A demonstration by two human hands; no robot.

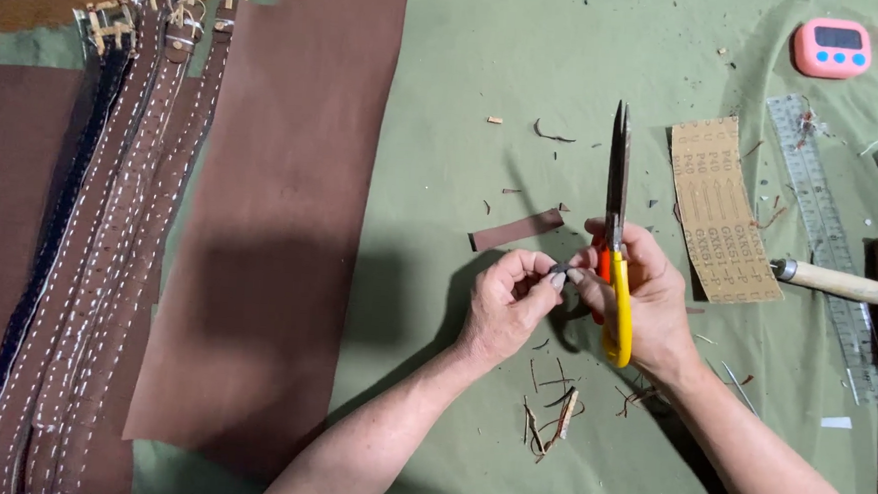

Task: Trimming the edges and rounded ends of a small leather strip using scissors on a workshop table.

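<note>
Two hands at mid-worktop: left hand [506, 299] pinches a small dark leather scrap [558, 269] in closed fingers; right hand [647, 298] grips yellow-handled steel scissors [616, 226], blades shut, pointing away. Thin leather trimmings [550, 413] lie below on the green cloth-covered worktop [445, 127]. Stitched brown leather belts [109, 240] lie finished at left; a short brown leather strip [516, 230] waits uncut.

Both forearms are reaching in from below, converging at the centre. The left hand [504, 303] is pinching with thumb and forefinger; the right hand [637, 292] is curling closed, fingertips of both meeting.
</note>
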